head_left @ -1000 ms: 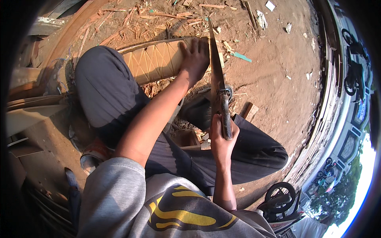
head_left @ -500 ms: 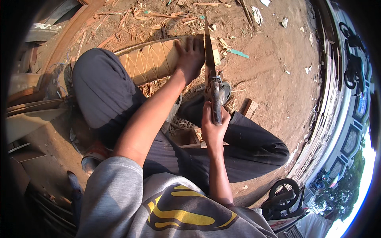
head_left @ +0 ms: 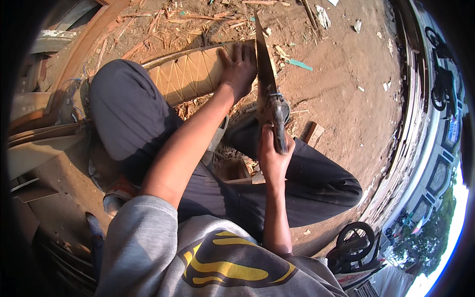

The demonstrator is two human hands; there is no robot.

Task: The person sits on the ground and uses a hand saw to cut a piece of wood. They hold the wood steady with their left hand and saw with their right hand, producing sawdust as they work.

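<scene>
My left hand (head_left: pixel 240 74) lies on the right end of a wooden board (head_left: pixel 183 76) with its fingers apart. Criss-cross lines mark the board's tan face. Closed round the dark handle of a handsaw is my right hand (head_left: pixel 277 156). The saw's long blade (head_left: pixel 265 64) points away from me beside the board's right end, close to my left fingers. I cannot tell whether its teeth touch the wood. My bent left knee (head_left: pixel 126 99) is by the board's left end.
Wood splinters (head_left: pixel 198 22) litter the dirt beyond the board. A green strip (head_left: pixel 300 64) lies right of the blade, and a small wood block (head_left: pixel 314 133) beside my right leg. Wooden frames (head_left: pixel 74 64) lean at the left. A motorcycle wheel (head_left: pixel 355 241) stands at the lower right.
My right hand and the saw's handle have shifted a little to the right. More of the blade's side shows, and the pale wood right of it is mostly hidden. My left hand stays on the board.
</scene>
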